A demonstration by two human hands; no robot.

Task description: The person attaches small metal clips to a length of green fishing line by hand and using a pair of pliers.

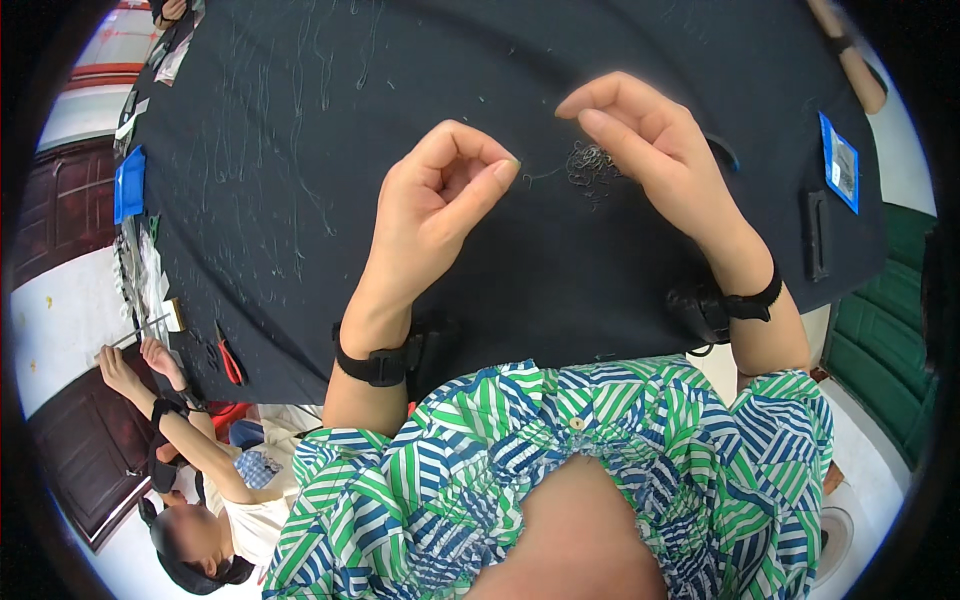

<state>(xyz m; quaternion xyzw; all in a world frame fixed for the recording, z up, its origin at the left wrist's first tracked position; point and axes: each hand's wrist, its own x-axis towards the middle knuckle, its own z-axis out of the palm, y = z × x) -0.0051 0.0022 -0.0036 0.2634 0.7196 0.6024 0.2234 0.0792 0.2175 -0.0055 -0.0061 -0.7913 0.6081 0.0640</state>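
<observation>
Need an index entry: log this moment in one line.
left hand: pinched shut, contents unclear; right hand: near small curved pieces; surface: dark cloth

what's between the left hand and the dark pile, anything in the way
Nothing visible blocks the left hand from the dark pile; only a thin strand shows in the gap. The right hand overlaps the pile's far side in this view; I can't tell whether it touches.

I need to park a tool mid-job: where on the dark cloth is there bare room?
Most room: dark cloth between the tangled pile and the patterned shirt. Crowded: loose threads left of the left hand; blue packet and black bar right of the right hand.
</observation>
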